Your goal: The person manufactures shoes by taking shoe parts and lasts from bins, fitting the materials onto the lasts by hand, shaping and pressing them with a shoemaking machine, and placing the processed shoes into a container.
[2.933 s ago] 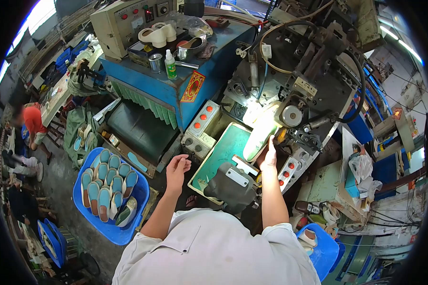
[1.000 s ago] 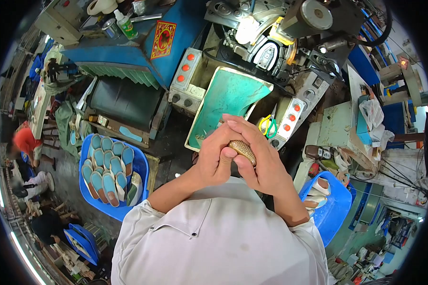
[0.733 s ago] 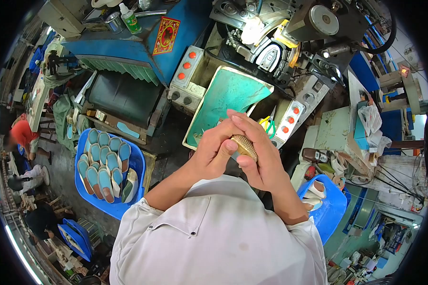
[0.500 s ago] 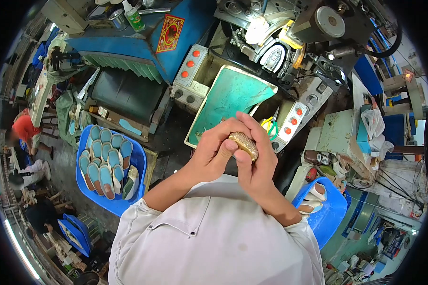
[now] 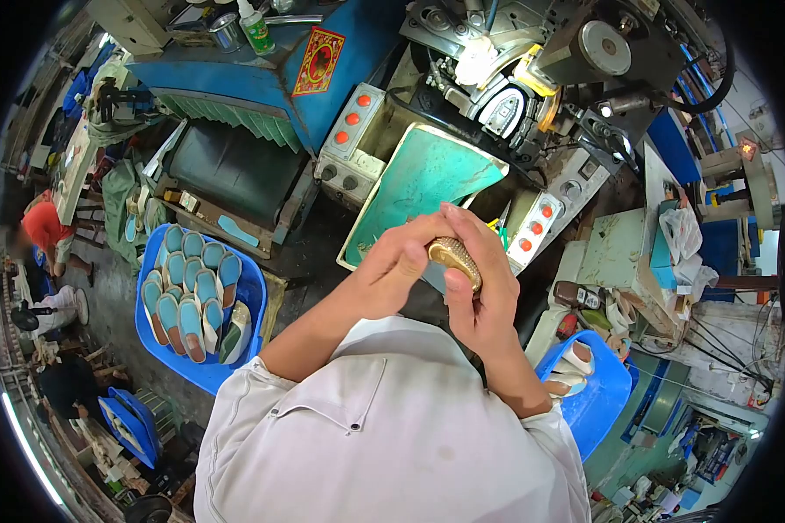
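Note:
A gold shoe with a grainy, shiny surface sits between my two hands in front of my chest, most of it hidden by the fingers. My right hand wraps its right side, the thumb lying near its lower edge. From the left, my left hand lays its fingers over the far side of the shoe; its thumb points up along the near left side. Beyond the hands is a green-lined tray, below a machine with a lit, shoe-shaped pad.
At left, a blue tub holds several shoes with light-blue insoles. Another blue tub with shoes stands at right. Red-button panels flank the tray. Scissors lie beside the right panel. A person in red is far left.
Both hands have shifted slightly right with the shoe, which is turned a little. My left thumb has come away from the shoe's face, so more gold surface shows.

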